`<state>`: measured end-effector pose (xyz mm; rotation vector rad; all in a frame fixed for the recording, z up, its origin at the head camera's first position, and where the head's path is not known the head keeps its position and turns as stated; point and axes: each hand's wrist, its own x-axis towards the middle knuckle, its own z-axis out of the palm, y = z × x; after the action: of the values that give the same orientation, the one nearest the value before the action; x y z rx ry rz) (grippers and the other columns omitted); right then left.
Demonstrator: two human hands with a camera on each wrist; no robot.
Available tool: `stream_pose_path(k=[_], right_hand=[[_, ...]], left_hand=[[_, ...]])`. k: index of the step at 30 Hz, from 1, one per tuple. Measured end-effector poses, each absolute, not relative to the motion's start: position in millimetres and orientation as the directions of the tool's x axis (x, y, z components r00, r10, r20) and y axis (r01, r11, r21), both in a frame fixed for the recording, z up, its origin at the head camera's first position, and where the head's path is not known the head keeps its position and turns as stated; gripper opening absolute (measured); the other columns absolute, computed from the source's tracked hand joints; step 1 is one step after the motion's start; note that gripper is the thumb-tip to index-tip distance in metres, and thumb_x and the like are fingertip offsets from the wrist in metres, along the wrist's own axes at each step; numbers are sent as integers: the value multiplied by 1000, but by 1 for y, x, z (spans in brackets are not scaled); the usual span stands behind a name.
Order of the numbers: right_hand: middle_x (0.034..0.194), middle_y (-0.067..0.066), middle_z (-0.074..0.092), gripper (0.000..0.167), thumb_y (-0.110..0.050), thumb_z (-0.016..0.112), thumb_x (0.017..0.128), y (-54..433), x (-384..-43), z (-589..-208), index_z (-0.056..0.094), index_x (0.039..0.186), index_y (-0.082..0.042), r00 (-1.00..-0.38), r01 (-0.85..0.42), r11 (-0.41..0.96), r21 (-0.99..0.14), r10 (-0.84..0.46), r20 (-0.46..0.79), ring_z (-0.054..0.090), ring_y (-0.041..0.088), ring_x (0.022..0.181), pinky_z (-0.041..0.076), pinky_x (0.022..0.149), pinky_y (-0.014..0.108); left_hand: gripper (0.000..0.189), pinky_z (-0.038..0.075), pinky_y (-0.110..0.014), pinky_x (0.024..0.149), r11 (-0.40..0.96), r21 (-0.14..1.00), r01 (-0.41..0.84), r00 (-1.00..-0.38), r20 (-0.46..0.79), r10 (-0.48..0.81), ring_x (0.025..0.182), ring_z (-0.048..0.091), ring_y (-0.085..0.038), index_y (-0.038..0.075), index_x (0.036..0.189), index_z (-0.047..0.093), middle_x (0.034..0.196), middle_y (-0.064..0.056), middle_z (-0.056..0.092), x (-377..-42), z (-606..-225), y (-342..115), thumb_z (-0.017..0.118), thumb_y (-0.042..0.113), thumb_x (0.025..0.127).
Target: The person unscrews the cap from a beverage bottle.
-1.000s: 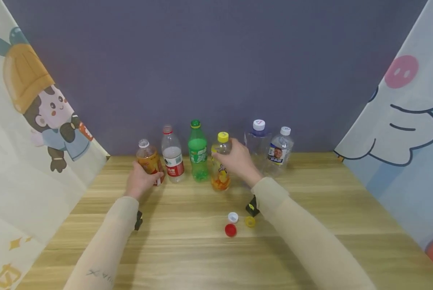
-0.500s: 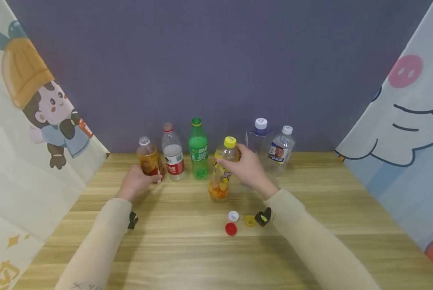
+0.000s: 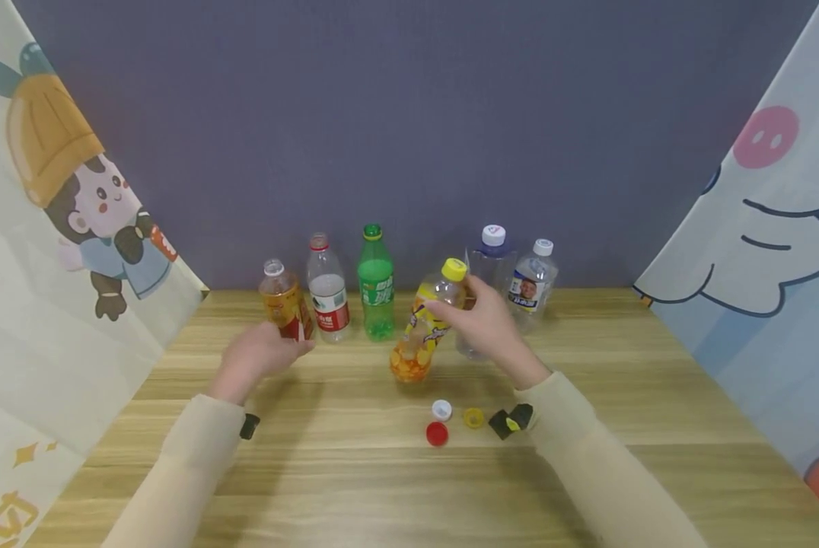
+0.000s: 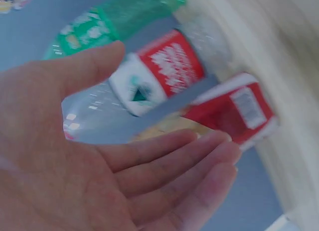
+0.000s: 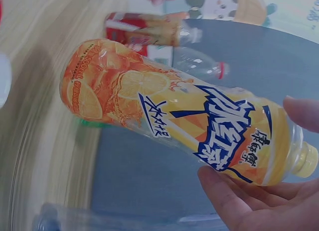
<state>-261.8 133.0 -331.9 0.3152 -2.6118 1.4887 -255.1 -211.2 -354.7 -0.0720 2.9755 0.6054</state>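
My right hand (image 3: 486,320) pinches a yellow-capped iced tea bottle (image 3: 423,327) near its shoulder, thumb on one side and fingers on the other. The bottle leans, its cap to the right and its base low to the left; its orange-and-yellow label (image 5: 229,126) faces the right wrist view. In front of an orange-and-red labelled bottle (image 3: 285,301), my left hand (image 3: 255,358) has its fingers extended and holds nothing. That bottle's red lower label (image 4: 232,111) shows just past the left fingertips. A clear bottle with a red-and-white label (image 3: 329,297) stands beside it.
A green bottle (image 3: 377,289), a large clear bottle with a white cap (image 3: 494,237) and a smaller clear bottle (image 3: 531,285) stand along the back wall. Loose caps lie on the wooden table (image 3: 355,472): white (image 3: 441,410), red (image 3: 437,434) and yellow (image 3: 473,417).
My right hand has drawn the iced tea bottle forward from the row and tipped it rightward. My left hand has come off the orange-and-red labelled bottle and moved back toward me.
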Motion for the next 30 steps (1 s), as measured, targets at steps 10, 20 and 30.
stream_pose_path(k=[10, 20, 30], right_hand=[[133, 11, 63, 72, -42, 77, 90, 135, -248, -329, 49, 146, -6, -958, -268, 276, -923, -178, 225, 63, 28, 118, 53, 97, 43], [123, 15, 66, 53, -25, 74, 94, 131, -238, -325, 54, 139, -4, -946, -292, 99, -951, -178, 271, 66, 26, 105, 58, 88, 39], [126, 19, 64, 56, -21, 71, 95, 131, -229, -326, 48, 142, -1, -946, -286, 25, -958, -170, 277, 66, 26, 106, 57, 90, 41]], left_hand=[[76, 49, -44, 71, 875, 467, 124, -992, 92, 92, 84, 62, -31, 3, 108, 66, 93, -13, 67, -238, -341, -173, 49, 76, 91], [106, 17, -65, 119, 746, 594, 302, -950, 255, 181, 153, 13, -41, 8, 163, 10, 167, -19, 16, -232, -347, -153, 58, 69, 91], [129, 5, -58, 122, 755, 494, 431, -894, 349, 282, 156, 2, -33, 23, 164, -5, 170, -10, 5, -225, -350, -108, 74, 73, 75]])
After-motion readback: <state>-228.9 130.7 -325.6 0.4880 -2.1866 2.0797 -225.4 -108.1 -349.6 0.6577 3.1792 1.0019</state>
